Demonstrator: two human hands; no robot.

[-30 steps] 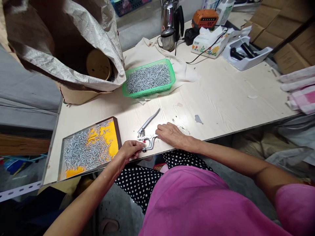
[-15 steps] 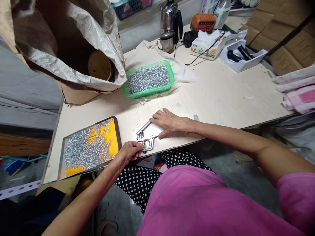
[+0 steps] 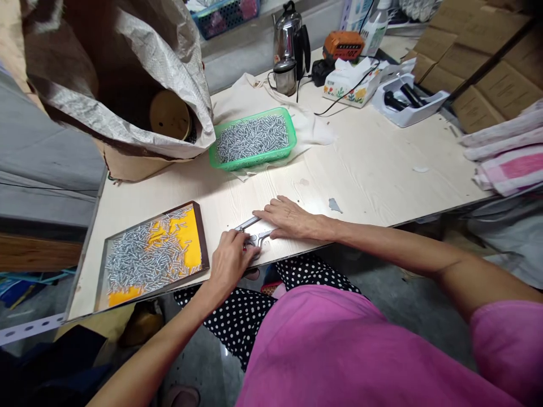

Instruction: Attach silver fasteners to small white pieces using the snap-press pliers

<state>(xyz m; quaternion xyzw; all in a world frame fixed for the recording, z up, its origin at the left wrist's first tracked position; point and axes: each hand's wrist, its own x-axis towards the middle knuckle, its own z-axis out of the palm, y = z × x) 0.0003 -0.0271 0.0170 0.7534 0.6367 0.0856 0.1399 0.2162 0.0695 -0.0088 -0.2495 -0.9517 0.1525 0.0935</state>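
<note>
Grey metal snap pliers (image 3: 248, 224) lie at the table's front edge, their jaw end to the left and handles to the right. My left hand (image 3: 229, 258) closes over the jaw end with fingers and thumb, covering most of it; a bit of red shows at the jaw. On the handles rests my right hand (image 3: 292, 219), fingers over the upper one and thumb by the lower one. To the left, a shallow tray (image 3: 204, 234) with a yellow bottom holds many small silvery metal pieces. Beyond the pliers, a green basket (image 3: 292, 133) is full of similar pieces.
A large open sack (image 3: 169, 51) with a round tan container inside stands at the back left. Along the back are a steel kettle (image 3: 288, 37), a metal cup (image 3: 285, 79), a tissue box (image 3: 350, 87) and a white tray (image 3: 409, 116). A grey scrap (image 3: 335, 205) lies right of my hand.
My left hand has shifted from pinching at the jaw's lower side to covering the jaw end from above. The handles and my right hand sit slightly lower, and the grey scrap is now uncovered.
</note>
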